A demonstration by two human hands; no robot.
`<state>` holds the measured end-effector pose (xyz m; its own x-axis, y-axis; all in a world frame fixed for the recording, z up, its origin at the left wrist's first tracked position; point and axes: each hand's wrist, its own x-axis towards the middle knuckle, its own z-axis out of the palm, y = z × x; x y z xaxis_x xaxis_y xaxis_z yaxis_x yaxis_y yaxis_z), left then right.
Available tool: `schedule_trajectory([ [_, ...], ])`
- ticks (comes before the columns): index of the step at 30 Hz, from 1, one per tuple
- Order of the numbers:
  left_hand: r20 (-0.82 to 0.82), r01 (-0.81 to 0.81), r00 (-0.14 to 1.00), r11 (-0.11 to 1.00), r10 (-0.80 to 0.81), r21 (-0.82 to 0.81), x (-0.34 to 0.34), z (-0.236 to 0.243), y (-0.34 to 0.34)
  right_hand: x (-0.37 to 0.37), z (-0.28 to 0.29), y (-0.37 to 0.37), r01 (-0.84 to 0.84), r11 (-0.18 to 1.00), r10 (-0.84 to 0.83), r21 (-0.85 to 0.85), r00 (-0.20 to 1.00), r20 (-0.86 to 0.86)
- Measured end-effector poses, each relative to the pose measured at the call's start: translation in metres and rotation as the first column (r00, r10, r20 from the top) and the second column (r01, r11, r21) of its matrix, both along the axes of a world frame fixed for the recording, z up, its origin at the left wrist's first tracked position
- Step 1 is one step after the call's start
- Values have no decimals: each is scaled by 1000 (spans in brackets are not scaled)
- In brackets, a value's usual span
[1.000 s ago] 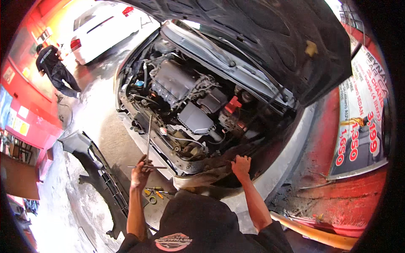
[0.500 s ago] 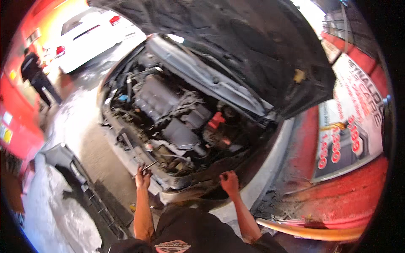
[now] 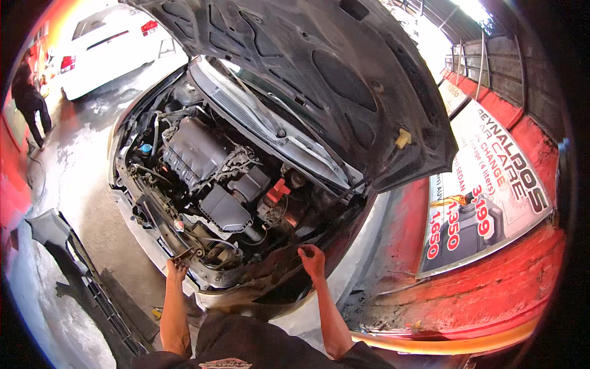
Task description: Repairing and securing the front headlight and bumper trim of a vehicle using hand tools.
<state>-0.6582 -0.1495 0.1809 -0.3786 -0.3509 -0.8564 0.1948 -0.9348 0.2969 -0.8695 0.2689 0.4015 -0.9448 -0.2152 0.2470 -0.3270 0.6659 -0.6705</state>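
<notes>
Ahead of me is a car's engine bay [image 3: 203, 184], its dark hood [image 3: 295, 74] raised above it. My left hand [image 3: 176, 270] is at the front left edge of the bay, its fingers closed around a slim metal tool [image 3: 185, 253]; the tool's exact kind is too small to tell. My right hand [image 3: 312, 261] hovers over the dark front fender [image 3: 276, 273], fingers curled in toward the thumb. Whatever it may pinch is hidden. Between and beyond the hands lie a black air filter box [image 3: 226, 211], a red battery terminal cover [image 3: 278, 190] and a grey engine cover [image 3: 195, 152].
A detached dark bumper piece [image 3: 92, 283] lies on the floor at left. Far left, another person [image 3: 29, 98] stands near a white car [image 3: 107, 49]. A printed banner [image 3: 491, 197] leans on the red wall [image 3: 491, 295] at right.
My view has turned, so the car sits further left in the picture. The tool in my left hand now lies closer against the car's front edge. My right hand stays curled.
</notes>
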Motion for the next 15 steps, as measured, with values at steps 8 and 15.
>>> schedule_trajectory([
  [8,136,51,990,987,-30,-153,1,8,19,-128,51,-21,104,875,47,-474,954,296],
  [15,202,-4,977,955,67,-296,-6,25,36,-285,72,-58,189,854,-40,-485,953,300],
])
